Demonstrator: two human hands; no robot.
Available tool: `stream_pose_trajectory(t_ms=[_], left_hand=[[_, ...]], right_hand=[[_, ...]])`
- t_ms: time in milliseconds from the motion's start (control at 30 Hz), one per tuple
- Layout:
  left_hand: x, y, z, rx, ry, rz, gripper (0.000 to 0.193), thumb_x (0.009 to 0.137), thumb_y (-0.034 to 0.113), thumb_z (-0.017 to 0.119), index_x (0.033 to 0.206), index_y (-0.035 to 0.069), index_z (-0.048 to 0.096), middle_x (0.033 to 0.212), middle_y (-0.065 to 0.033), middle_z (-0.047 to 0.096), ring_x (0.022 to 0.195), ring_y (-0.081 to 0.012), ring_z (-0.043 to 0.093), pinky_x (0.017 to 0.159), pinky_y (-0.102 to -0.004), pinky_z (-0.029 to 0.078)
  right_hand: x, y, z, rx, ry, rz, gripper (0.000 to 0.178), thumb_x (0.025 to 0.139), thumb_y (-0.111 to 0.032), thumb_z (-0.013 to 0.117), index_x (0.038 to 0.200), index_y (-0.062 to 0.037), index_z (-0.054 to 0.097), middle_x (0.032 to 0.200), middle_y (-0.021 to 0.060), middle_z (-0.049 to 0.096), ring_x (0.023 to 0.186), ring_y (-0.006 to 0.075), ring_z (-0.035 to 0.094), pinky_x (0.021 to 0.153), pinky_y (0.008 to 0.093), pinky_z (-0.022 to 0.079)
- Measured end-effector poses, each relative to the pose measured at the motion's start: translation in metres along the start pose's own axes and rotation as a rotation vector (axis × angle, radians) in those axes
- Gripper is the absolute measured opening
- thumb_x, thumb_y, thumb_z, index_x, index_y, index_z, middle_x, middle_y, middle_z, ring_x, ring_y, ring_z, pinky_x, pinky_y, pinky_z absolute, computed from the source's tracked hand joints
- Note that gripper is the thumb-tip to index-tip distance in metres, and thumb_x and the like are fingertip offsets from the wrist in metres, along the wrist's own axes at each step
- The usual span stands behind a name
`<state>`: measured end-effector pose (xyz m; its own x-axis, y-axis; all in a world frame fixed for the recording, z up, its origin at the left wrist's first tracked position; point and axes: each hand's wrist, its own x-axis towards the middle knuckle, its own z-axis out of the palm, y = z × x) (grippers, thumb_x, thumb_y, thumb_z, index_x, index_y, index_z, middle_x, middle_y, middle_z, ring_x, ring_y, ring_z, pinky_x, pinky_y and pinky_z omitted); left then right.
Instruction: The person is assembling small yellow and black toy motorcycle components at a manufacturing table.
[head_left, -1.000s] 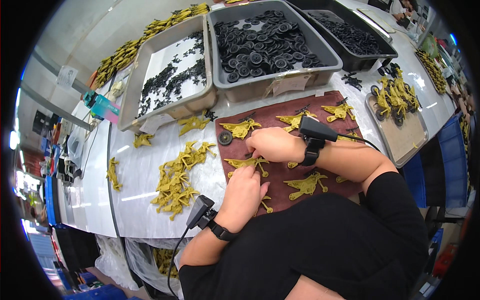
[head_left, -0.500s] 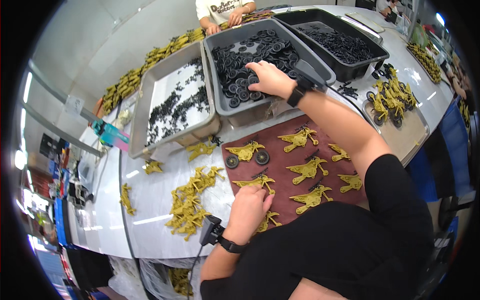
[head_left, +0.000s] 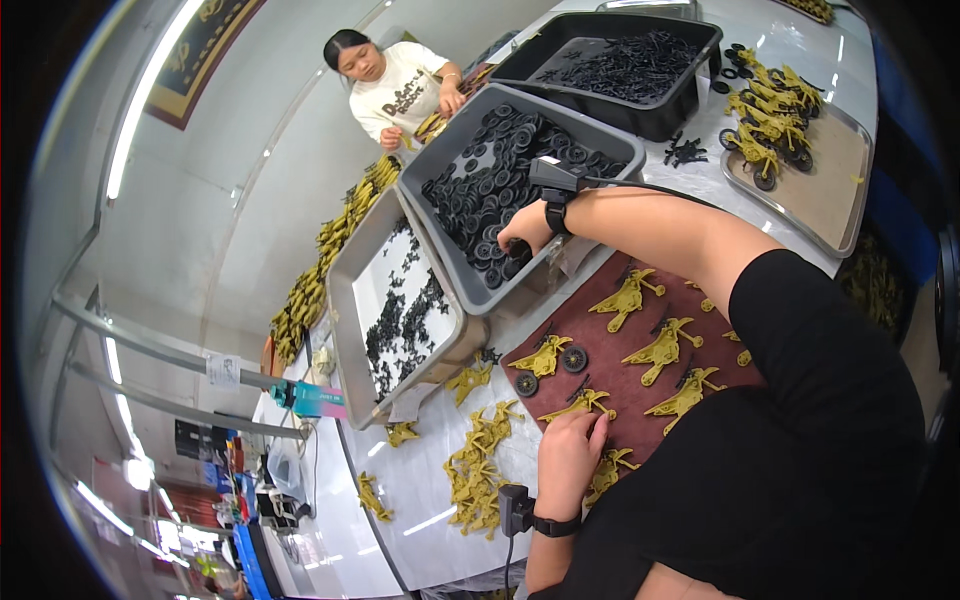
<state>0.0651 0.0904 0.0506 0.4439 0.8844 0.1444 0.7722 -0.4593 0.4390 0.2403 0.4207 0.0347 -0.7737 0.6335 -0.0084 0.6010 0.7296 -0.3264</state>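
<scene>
My right hand (head_left: 528,228) reaches down into the near corner of a grey bin (head_left: 625,148) of black toy wheels (head_left: 500,165). Its fingers curl round a dark wheel (head_left: 516,247), partly hidden by the hand. Over the red-brown mat (head_left: 632,378), my left hand (head_left: 572,455) is closed at the near edge of a yellow toy motorcycle body (head_left: 582,402); its fingertips are hidden. Just beyond lies another yellow body (head_left: 540,357) with a black wheel (head_left: 574,359) at one end and a second wheel (head_left: 526,384) at the other. Several more yellow bodies (head_left: 660,347) lie in rows on the mat.
Left of the wheels stands a tray (head_left: 345,300) of small black parts. A black bin (head_left: 705,60) of thin black pieces is behind. Loose yellow bodies (head_left: 480,470) lie left of the mat; a metal tray (head_left: 845,190) holds wheeled ones. Across the table, a person (head_left: 415,85) handles yellow parts.
My right hand has gone from spread above the wheels to curled down at the bin's near corner. My left hand stays by the same yellow body. The view has tilted and swung left.
</scene>
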Motion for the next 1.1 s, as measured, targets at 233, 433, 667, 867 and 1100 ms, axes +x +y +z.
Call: stream_pose_trajectory(t_ms=[233,433,667,867,1100], left_hand=[[0.001,-0.003,-0.013,-0.065,-0.064,0.013,0.022,0.081,0.017,0.067,0.094,0.000,0.065,0.088,-0.0177,0.066,0.083,-0.0336,0.062,0.075,-0.0372,0.049],[0.019,0.001,-0.028,-0.027,0.075,0.076,0.020,0.080,0.012,0.068,0.097,0.001,0.067,0.101,-0.0143,0.066,0.085,-0.0296,0.064,0.078,-0.0364,0.051],[0.038,0.016,-0.026,-0.957,0.228,-0.162,0.055,0.092,0.013,0.058,0.139,0.005,0.031,0.123,-0.0176,0.052,0.107,-0.0249,0.057,0.092,-0.0343,0.048],[0.049,0.027,-0.015,-2.042,0.208,-0.282,0.063,0.090,0.059,0.043,0.136,0.016,0.036,0.133,-0.0168,0.044,0.124,-0.0356,0.043,0.097,-0.0624,0.038],[0.060,0.026,-0.009,-2.078,0.353,-0.600,0.048,0.090,0.052,0.043,0.109,0.011,0.059,0.114,-0.0088,0.059,0.109,-0.0272,0.054,0.088,-0.0487,0.046]], right_hand=[[-0.023,-0.019,-0.023,0.088,0.157,0.055,0.057,0.061,-0.019,0.079,0.113,-0.0148,0.056,0.099,0.0132,0.064,0.094,0.0324,0.061,0.078,0.0423,0.048],[-0.037,0.006,-0.026,0.407,0.460,0.118,0.056,0.066,-0.015,0.080,0.114,-0.0132,0.052,0.085,0.0110,0.062,0.064,0.0198,0.061,0.051,0.0331,0.051],[-0.086,-0.074,-0.061,0.690,0.559,-0.029,0.054,0.071,-0.014,0.079,0.116,-0.0121,0.051,0.092,0.0080,0.060,0.076,0.0148,0.059,0.065,0.0283,0.050],[-0.141,-0.170,-0.018,0.696,0.453,-0.230,0.050,0.070,-0.009,0.074,0.115,-0.0103,0.052,0.098,0.0112,0.056,0.094,0.0236,0.058,0.084,0.0327,0.047],[-0.160,-0.182,0.025,0.516,0.446,-0.343,0.050,0.073,-0.008,0.070,0.118,-0.0091,0.050,0.111,0.0141,0.050,0.107,0.0348,0.051,0.092,0.0410,0.043]])
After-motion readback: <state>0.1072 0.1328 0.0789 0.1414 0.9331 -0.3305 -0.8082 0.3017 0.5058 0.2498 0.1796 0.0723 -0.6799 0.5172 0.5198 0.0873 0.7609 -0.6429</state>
